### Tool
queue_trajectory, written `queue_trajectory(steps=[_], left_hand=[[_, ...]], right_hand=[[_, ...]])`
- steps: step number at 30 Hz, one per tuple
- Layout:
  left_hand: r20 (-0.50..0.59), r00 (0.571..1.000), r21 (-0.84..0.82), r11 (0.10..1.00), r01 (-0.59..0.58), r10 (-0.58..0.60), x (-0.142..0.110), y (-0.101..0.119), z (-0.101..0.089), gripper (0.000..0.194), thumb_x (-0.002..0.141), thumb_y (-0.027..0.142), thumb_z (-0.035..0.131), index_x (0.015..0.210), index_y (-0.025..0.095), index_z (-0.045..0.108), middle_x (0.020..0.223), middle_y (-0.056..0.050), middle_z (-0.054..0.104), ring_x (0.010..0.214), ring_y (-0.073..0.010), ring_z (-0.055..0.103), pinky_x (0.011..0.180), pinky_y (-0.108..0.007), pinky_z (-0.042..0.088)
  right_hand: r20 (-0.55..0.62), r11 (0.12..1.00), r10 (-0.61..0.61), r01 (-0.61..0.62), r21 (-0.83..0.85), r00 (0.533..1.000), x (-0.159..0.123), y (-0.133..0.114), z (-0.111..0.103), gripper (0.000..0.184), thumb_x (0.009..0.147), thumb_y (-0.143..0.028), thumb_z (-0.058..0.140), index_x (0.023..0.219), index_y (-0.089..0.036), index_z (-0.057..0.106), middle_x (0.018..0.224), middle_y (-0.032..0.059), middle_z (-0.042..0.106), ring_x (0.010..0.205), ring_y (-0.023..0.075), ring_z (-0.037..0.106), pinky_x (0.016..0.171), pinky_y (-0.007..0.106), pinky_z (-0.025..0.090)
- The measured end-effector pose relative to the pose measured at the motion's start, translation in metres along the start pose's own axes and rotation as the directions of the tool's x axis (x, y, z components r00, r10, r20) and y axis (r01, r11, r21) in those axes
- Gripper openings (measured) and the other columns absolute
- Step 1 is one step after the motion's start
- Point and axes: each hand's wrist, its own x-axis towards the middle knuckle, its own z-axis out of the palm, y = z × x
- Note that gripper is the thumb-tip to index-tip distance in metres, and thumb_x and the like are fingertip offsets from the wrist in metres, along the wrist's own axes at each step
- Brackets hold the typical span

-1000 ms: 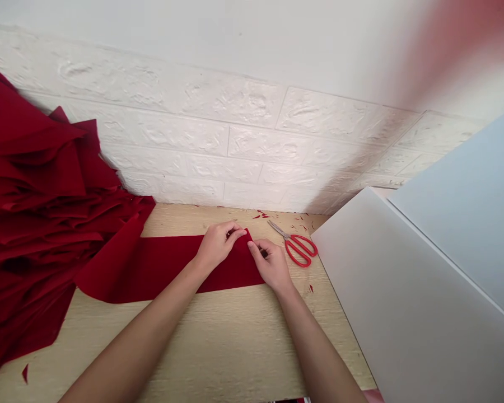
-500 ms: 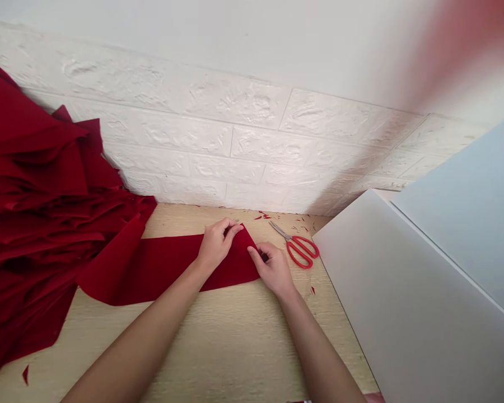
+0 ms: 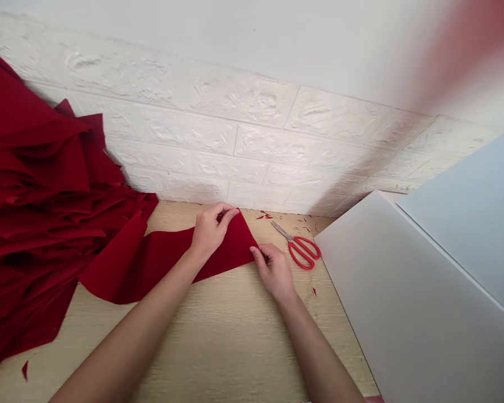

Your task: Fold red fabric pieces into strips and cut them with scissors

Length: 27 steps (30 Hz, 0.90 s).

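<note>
A strip of dark red felt point(image 3: 159, 264) lies across the wooden tabletop point(image 3: 218, 341), running out from a large heap of the same red felt point(image 3: 37, 184) at the left. My left hand point(image 3: 210, 230) grips the strip near its pointed end, fingers curled over the upper edge. My right hand point(image 3: 275, 271) pinches the strip's right corner between thumb and fingers. Red-handled scissors point(image 3: 300, 251) lie just right of my right hand, untouched, with their blades pointing up and left.
Small red felt scraps point(image 3: 265, 215) are scattered near the white brick-textured wall point(image 3: 235, 140) behind the table. A white panel point(image 3: 403, 296) stands along the table's right side. A blurred red shape fills the top right corner.
My left hand has moved up and left, and the strip's end now angles up toward the wall. My right hand has shifted slightly down, staying on the corner.
</note>
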Motion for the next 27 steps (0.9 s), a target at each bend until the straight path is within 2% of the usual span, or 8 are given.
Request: queue_trajectory(steps=[5,10,14,20,23,27], left_hand=[[0.06,0.997,0.075,0.995,-0.061,0.057,0.011,0.003,0.001,0.026,0.09,0.041,0.06,0.079,0.02,0.07,0.074,0.001,0.072,0.058,-0.0107,0.054,0.064,-0.024,0.045],[0.064,0.997,0.1,0.993,-0.058,0.051,0.014,0.002,0.001,0.025,0.09,0.04,0.059,0.079,0.02,0.069,0.067,0.003,0.067,0.053,-0.0091,0.048,0.06,-0.023,0.042],[0.035,0.999,0.105,0.994,-0.04,0.036,0.016,0.0,-0.004,0.027,0.09,0.042,0.059,0.078,0.019,0.067,0.066,0.002,0.066,0.055,-0.01,0.049,0.059,-0.024,0.041],[-0.005,0.999,0.13,0.991,-0.04,0.04,0.018,0.0,-0.008,0.027,0.089,0.041,0.059,0.076,0.018,0.067,0.072,0.001,0.069,0.056,-0.0099,0.049,0.059,-0.024,0.04],[-0.004,0.999,0.119,0.992,-0.036,0.037,0.019,0.001,-0.009,0.027,0.089,0.041,0.059,0.077,0.019,0.067,0.07,0.001,0.068,0.056,-0.0098,0.049,0.058,-0.024,0.04],[0.015,0.999,0.127,0.991,-0.036,0.035,0.019,0.004,-0.01,0.025,0.089,0.04,0.058,0.076,0.019,0.066,0.064,0.003,0.063,0.053,-0.0095,0.046,0.058,-0.024,0.039]], right_hand=[[-0.075,0.988,0.125,-0.117,0.102,0.989,0.0,0.002,0.002,0.039,0.093,-0.047,0.057,0.065,-0.02,0.063,0.063,0.002,0.061,0.06,0.0162,0.052,0.06,0.028,0.041],[-0.065,0.965,0.197,-0.182,0.188,0.978,0.002,0.002,0.002,0.037,0.091,-0.045,0.059,0.067,-0.018,0.066,0.068,0.003,0.065,0.062,0.0159,0.054,0.061,0.027,0.042],[-0.047,0.953,0.207,-0.191,0.234,0.977,0.003,0.002,0.002,0.034,0.092,-0.045,0.057,0.076,-0.017,0.07,0.072,0.0041,0.069,0.066,0.0173,0.058,0.063,0.028,0.044],[-0.021,0.942,0.223,-0.21,0.262,0.975,0.003,0.006,0.003,0.036,0.092,-0.047,0.055,0.073,-0.018,0.068,0.071,0.0043,0.069,0.064,0.0173,0.059,0.063,0.028,0.044],[-0.005,0.946,0.213,-0.205,0.25,0.977,0.003,0.007,0.003,0.039,0.094,-0.048,0.051,0.072,-0.019,0.065,0.067,0.0026,0.064,0.06,0.0159,0.055,0.059,0.027,0.041],[-0.007,0.968,0.168,-0.164,0.189,0.986,0.002,0.006,0.001,0.043,0.097,-0.049,0.044,0.065,-0.021,0.053,0.06,-0.0001,0.056,0.057,0.015,0.049,0.057,0.027,0.036]])
